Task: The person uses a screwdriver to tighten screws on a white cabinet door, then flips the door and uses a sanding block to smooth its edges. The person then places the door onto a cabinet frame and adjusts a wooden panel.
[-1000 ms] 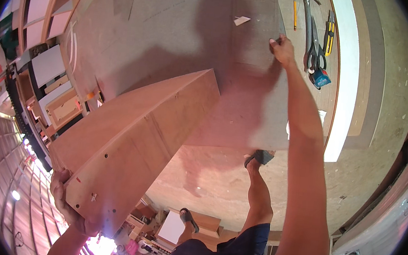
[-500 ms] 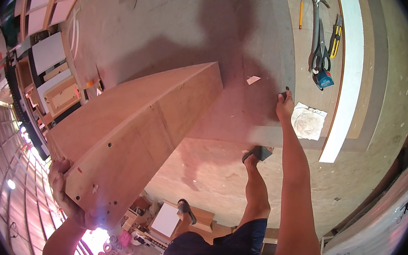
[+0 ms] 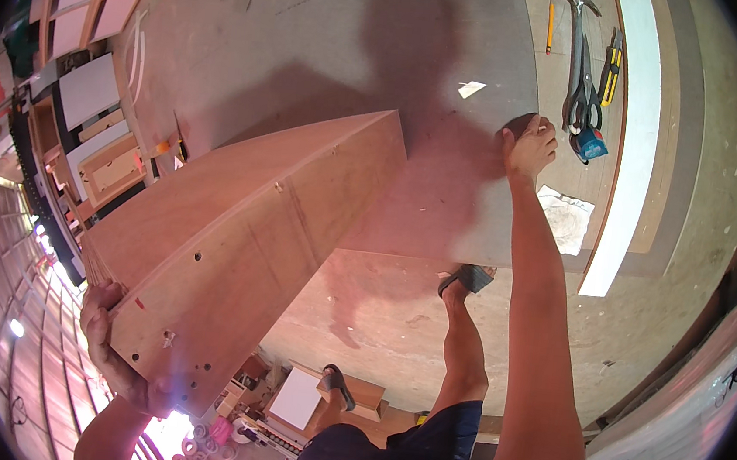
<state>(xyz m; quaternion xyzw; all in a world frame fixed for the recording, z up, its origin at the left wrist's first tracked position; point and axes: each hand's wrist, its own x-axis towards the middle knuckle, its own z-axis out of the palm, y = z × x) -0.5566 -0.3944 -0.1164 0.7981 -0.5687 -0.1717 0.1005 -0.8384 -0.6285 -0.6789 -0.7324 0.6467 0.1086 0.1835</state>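
My left hand [image 3: 117, 348] is wrapped round the near end of a long wooden box-like piece [image 3: 272, 230], which is tilted across the left side. Its near face has several dark holes. The far end meets the grey tabletop [image 3: 317, 15]. Further right, my right hand [image 3: 533, 148] is over the tabletop's right edge, fingers curled. A dark brown patch [image 3: 518, 126] shows between thumb and fingers; what it is I cannot make out. Beyond that hand, a small pale scrap [image 3: 471, 90] lies on the table.
Right of my right hand lie a claw hammer [image 3: 577, 3], a pencil [image 3: 550, 27], scissors [image 3: 583, 104], a yellow cutter [image 3: 611, 67], a blue tape measure [image 3: 591, 145] and a white cloth [image 3: 565, 219]. A long white strip [image 3: 634, 148] runs beside them. Wooden frames [image 3: 114, 177] stand at left.
My right hand has moved farther away from me and turned, with its fingers more curled. The pale scrap has shifted farther off. My left hand and the wooden piece have barely moved.
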